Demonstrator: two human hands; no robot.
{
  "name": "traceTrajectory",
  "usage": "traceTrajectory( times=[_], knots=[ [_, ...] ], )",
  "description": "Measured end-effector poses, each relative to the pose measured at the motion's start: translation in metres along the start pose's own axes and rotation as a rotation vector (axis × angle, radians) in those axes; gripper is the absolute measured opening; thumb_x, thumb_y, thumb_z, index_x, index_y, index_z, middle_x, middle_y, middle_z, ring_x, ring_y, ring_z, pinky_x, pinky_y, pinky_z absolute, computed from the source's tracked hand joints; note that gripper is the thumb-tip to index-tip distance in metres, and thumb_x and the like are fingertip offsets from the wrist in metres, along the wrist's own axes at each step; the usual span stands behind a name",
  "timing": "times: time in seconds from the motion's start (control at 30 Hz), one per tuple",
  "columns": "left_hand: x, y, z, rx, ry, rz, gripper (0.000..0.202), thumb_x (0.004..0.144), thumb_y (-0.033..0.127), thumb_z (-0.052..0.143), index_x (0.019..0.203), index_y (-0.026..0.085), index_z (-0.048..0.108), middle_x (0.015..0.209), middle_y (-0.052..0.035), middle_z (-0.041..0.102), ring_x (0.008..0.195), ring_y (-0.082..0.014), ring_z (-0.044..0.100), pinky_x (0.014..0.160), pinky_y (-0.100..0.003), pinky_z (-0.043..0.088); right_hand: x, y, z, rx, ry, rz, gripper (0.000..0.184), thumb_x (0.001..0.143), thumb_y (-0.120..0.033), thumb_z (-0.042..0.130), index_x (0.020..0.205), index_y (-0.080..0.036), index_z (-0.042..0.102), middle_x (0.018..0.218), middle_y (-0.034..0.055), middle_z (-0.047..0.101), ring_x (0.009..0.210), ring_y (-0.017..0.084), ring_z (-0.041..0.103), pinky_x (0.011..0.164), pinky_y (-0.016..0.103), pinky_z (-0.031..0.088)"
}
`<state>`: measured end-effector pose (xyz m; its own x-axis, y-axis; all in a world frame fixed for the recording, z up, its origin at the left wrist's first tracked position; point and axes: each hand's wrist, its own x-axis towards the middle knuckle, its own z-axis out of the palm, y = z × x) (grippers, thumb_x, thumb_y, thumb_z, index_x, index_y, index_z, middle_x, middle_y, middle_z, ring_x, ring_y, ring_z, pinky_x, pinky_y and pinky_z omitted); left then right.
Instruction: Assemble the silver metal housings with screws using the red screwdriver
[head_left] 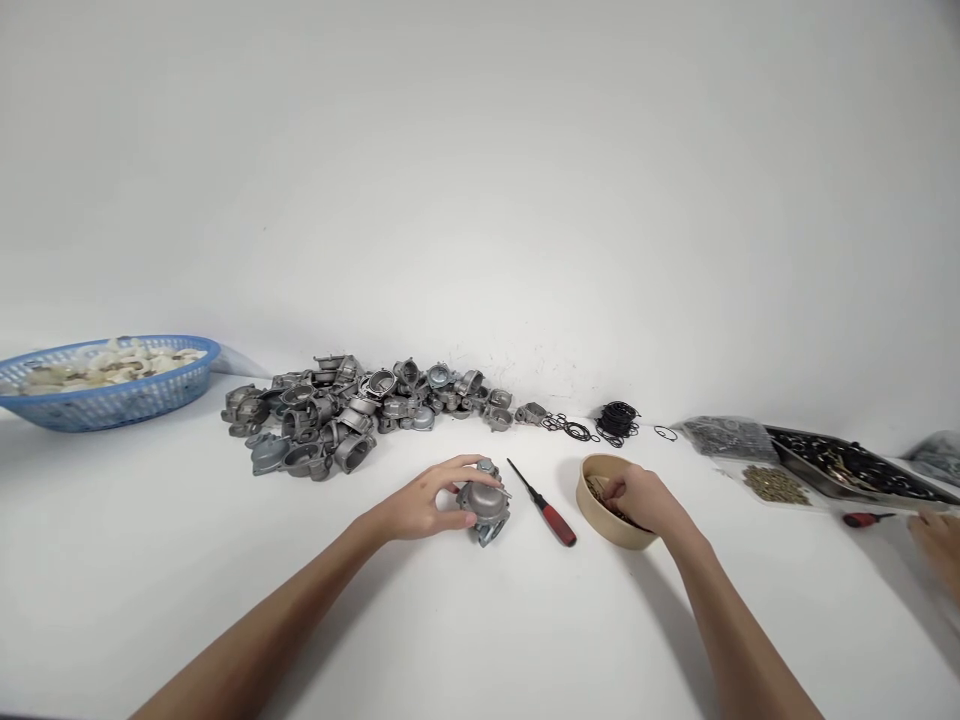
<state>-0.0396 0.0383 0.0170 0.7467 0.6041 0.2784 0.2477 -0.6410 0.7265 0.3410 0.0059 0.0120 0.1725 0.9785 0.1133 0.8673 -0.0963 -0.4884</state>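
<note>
My left hand (431, 503) curves around a grey cast-metal carburetor float bowl (487, 503), with thumb and fingers resting on it as it sits on the table. A screwdriver (551, 512) with a red and black handle lies just right of it, its tip pointing away from me. My right hand (643, 497) reaches into a round cream tub (611, 530) of small brass-coloured pieces, probably screws. Its fingers are pinched together down among them; what they grip, if anything, is hidden.
A heap of grey metal castings (322, 420) lies by the wall, with black rubber rings (617, 422) to its right. A blue basket (161, 388) of whitish parts stands far left. At right are brass pieces (776, 485), a metal tray (832, 485), another screwdriver (862, 519) and another person's hand (941, 545).
</note>
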Motion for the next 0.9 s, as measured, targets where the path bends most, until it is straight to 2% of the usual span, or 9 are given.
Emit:
traceTrajectory(
  times=[0.13,0.3,0.37,0.4,0.47,0.53,0.7,0.8,0.9],
  knots=[
    [0.000,0.004,-0.002,0.022,0.077,0.025,0.041,0.089,0.042,0.066,0.129,0.031,0.064,0.151,-0.0107,0.047,0.137,-0.0335,0.045,0.107,-0.048,0.044,0.000,-0.001,-0.003,0.059,0.043,0.004,0.016,0.063,-0.012,0.069,0.053,-0.025,0.073,0.060,0.0041,0.070,0.059,0.022,0.066,0.054,0.028,0.042],
    [0.002,0.008,-0.001,0.132,0.340,0.079,0.025,0.092,0.034,0.061,0.114,0.027,0.071,0.135,-0.0102,0.059,0.120,-0.0281,0.058,0.097,-0.041,0.050,-0.002,-0.018,-0.012,0.174,0.138,-0.002,0.013,0.075,-0.027,0.069,0.077,-0.022,0.081,0.085,0.0096,0.078,0.082,0.027,0.073,0.067,0.032,0.052],
    [0.004,0.012,0.004,0.152,0.435,0.137,0.020,0.092,0.030,0.062,0.108,0.025,0.072,0.121,-0.0103,0.066,0.109,-0.0248,0.062,0.088,-0.036,0.053,-0.008,-0.034,-0.009,0.332,0.119,-0.034,0.022,0.078,-0.037,0.071,0.088,-0.021,0.081,0.091,0.0091,0.079,0.084,0.026,0.074,0.072,0.033,0.056],
    [0.004,0.016,0.008,0.143,0.464,0.173,0.019,0.092,0.028,0.062,0.107,0.024,0.072,0.113,-0.0099,0.068,0.102,-0.0228,0.064,0.083,-0.034,0.054,-0.013,-0.044,-0.005,0.486,0.091,-0.060,0.026,0.077,-0.041,0.074,0.089,-0.020,0.080,0.089,0.0098,0.079,0.083,0.026,0.074,0.073,0.033,0.058],
    [0.006,0.023,0.016,0.099,0.465,0.231,0.018,0.093,0.026,0.062,0.108,0.023,0.072,0.102,-0.0086,0.071,0.090,-0.0191,0.065,0.074,-0.030,0.054,-0.025,-0.066,0.006,0.790,0.014,-0.138,0.030,0.070,-0.043,0.082,0.086,-0.018,0.079,0.081,0.0105,0.078,0.076,0.026,0.074,0.072,0.035,0.060],
    [0.006,0.031,0.025,0.041,0.435,0.255,0.022,0.091,0.027,0.066,0.112,0.024,0.072,0.099,-0.0078,0.072,0.082,-0.0170,0.066,0.072,-0.030,0.055,-0.038,-0.086,0.021,0.949,-0.057,-0.219,0.027,0.069,-0.041,0.084,0.082,-0.018,0.079,0.077,0.0095,0.078,0.071,0.024,0.073,0.067,0.035,0.060],
    [0.007,0.042,0.042,-0.121,0.392,0.173,0.023,0.089,0.030,0.070,0.110,0.025,0.076,0.091,-0.0060,0.075,0.074,-0.0164,0.067,0.069,-0.029,0.058,-0.055,-0.111,0.049,1.052,-0.231,-0.339,0.017,0.075,-0.035,0.082,0.082,-0.020,0.079,0.071,0.0054,0.076,0.065,0.019,0.070,0.064,0.032,0.059],
    [0.008,0.044,0.045,-0.180,0.368,0.084,0.014,0.088,0.027,0.070,0.098,0.027,0.080,0.088,-0.0035,0.078,0.074,-0.0166,0.069,0.064,-0.027,0.057,-0.056,-0.112,0.056,1.081,-0.251,-0.330,0.017,0.074,-0.034,0.083,0.081,-0.019,0.079,0.069,0.0043,0.076,0.064,0.018,0.069,0.065,0.031,0.059],
    [0.009,0.045,0.045,-0.177,0.405,0.066,0.010,0.086,0.024,0.072,0.086,0.026,0.081,0.082,-0.0015,0.078,0.072,-0.0167,0.070,0.064,-0.027,0.057,-0.056,-0.113,0.058,1.105,-0.231,-0.307,0.016,0.074,-0.034,0.083,0.080,-0.020,0.078,0.070,0.0046,0.076,0.065,0.019,0.071,0.065,0.031,0.060]
  ],
)
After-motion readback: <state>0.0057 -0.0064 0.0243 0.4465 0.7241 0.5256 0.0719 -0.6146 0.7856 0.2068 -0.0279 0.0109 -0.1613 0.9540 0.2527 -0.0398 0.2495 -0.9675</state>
